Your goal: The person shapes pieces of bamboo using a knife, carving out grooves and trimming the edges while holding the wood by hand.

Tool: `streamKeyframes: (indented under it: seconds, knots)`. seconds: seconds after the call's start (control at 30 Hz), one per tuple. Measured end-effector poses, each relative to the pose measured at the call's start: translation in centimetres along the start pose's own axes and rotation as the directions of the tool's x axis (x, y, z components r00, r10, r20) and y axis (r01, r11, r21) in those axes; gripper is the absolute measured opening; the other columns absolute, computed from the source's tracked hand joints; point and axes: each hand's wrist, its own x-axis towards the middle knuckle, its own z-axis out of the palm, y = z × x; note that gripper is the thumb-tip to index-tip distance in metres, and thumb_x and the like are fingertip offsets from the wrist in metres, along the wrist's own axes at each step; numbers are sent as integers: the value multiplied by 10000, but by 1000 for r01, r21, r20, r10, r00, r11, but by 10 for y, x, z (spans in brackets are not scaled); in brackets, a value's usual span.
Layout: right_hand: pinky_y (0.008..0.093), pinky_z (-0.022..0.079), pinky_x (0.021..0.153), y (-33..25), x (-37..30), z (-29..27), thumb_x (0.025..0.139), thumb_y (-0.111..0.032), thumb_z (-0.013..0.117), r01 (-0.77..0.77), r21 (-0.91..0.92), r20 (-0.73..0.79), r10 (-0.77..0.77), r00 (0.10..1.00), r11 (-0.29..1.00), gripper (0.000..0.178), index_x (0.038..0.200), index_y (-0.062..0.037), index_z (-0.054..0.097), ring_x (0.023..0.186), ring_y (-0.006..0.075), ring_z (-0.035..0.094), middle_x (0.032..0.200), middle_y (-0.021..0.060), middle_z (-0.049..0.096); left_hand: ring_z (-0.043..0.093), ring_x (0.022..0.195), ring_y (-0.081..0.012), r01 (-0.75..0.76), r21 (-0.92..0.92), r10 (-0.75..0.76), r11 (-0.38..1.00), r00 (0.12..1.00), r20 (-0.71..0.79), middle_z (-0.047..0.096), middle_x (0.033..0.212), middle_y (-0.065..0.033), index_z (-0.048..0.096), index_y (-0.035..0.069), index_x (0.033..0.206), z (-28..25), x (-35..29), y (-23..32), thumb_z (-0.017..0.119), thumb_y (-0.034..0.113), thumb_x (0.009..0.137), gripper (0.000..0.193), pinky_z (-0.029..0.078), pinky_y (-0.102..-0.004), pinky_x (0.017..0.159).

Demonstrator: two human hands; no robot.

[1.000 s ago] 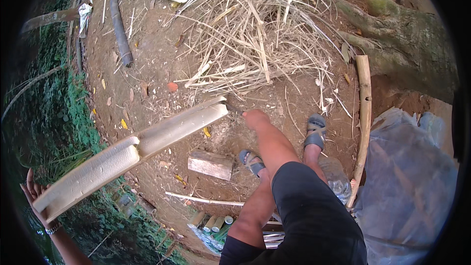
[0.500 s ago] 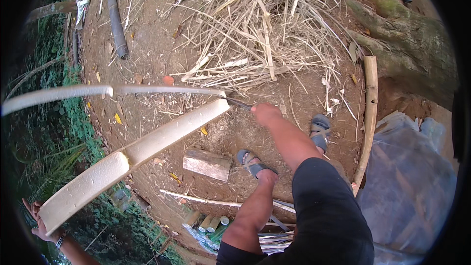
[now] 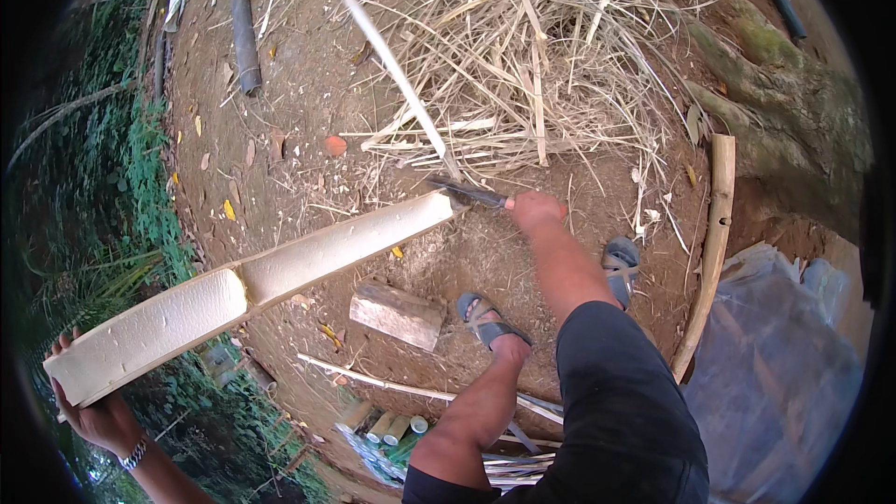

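A long split bamboo half (image 3: 177, 317), pale hollow face up with a node ridge across it, slants from the lower left toward the middle. My left hand (image 3: 98, 420) is closed around its far left end, a banded watch at the wrist. At the other end, my right hand (image 3: 539, 212) grips the handle of a dark-bladed knife (image 3: 476, 193); the blade lies against or just past the bamboo's tip. A thin pale bamboo strip (image 3: 392, 65) stands slanting beyond the knife, its lower end close to the blade; whether they touch, I cannot tell.
A heap of dry bamboo shavings (image 3: 579, 56) covers the far ground. A wood block (image 3: 397, 315) lies by my sandalled feet. Around me are a dark bamboo pole (image 3: 245, 28), a pale pole (image 3: 714, 243), a tree root (image 3: 784, 103), plastic sheeting (image 3: 775, 373) and cut bamboo sections (image 3: 383, 429).
The thin strip, which lay out to the left along the bamboo, has swung away toward the shavings heap. My left hand has closed further around the bamboo half's end.
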Motion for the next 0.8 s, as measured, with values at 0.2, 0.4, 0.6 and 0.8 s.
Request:
streamKeyframes:
  seconds: [0.2,0.4,0.6,0.8]
  knots:
    - [490,539,905,29,7,13,998,-397,563,5,64,-79,0,997,998,423,1198,-45,685,1121,357,661,1214,187,681,329,1458,-408,-126,154,147,980,980,-132,372,1539,-281,281,-113,1495,-60,21,58,346,262,992,632,165,-529,1249]
    - [476,530,890,27,-30,27,959,-358,604,94,90,-15,-93,996,992,419,1142,12,674,1038,423,665,1097,275,683,326,1452,-444,-107,19,108,994,993,-45,359,1538,-298,239,-117,1507,-115,16,65,429,357,914,783,180,-546,1242]
    - [461,538,762,50,-179,37,782,-309,712,69,277,-54,-56,997,959,391,956,39,671,810,380,696,879,253,698,411,1401,-422,-41,-50,49,998,987,155,411,1507,-278,279,-56,1515,-116,8,9,503,353,892,778,272,-529,1207]
    - [385,511,580,73,-295,31,788,-274,726,14,367,-63,9,998,930,288,823,-4,632,620,232,665,718,146,670,595,1215,-343,-118,134,116,984,993,25,575,1333,-238,419,17,1426,-124,16,25,369,191,1079,392,487,-462,1065]
